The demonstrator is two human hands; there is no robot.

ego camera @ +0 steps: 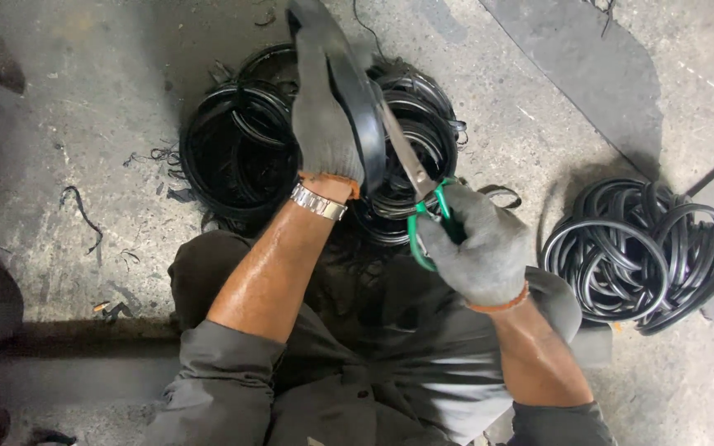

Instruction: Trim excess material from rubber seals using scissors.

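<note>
My left hand [322,124], in a grey glove with a metal watch at the wrist, grips a black rubber ring [355,91] held up on edge. My right hand [477,244], also gloved, holds green-handled scissors [419,194]; their metal blades lie against the ring's edge. Both hands work above my lap, over the concrete floor.
A pile of black rubber rings [241,149] lies on the floor beyond my hands. A second heap of black rings [638,252] sits to the right. Thin black rubber trimmings [83,213] are scattered on the concrete at left. A dark slab [572,58] lies at the back right.
</note>
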